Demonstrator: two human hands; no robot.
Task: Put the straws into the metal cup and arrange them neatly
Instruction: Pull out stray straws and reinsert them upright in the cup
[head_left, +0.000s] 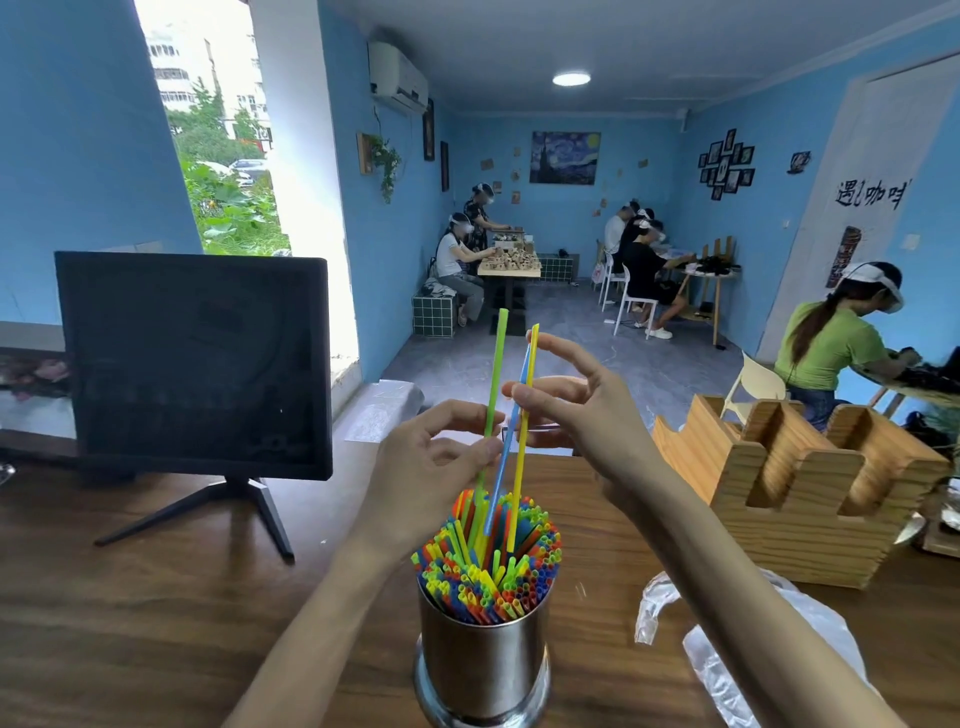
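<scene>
- Shiny cylindrical metal cup (483, 670) standing on the dark wooden table (156, 623), near its front edge, packed almost full with a dense bundle of thin plastic straws in red, blue, green and yellow (488, 566).
- Three more sticking up well above the bundle, lower ends already among the others: a long green straw (493, 384), a shorter blue straw (511, 436) and a long yellow straw (525, 415).
- Left hand (431, 467) pinching the green straw at mid-length between thumb and curled fingers.
- Right hand (576, 415) pinching the yellow straw, apparently the blue one too, with fingertips; remaining fingers spread loosely.
- Probably very light, hollow, smooth and a little slippery; easily kinked or flattened if squeezed hard, bendy if pushed from the top end.
- Best held lightly at mid-length or lower, close to the bundle, then fed straight down into a gap.
- Tight packing likely to resist; forcing risks buckling a straw.
- Cup looking steady on its wider base, though top-heavy loading could tip it under a sideways pull.
- Nearby: black monitor on a stand (192, 364) to the left, slotted wooden holder (800, 493) and crumpled clear plastic bag (727, 639) to the right.
</scene>
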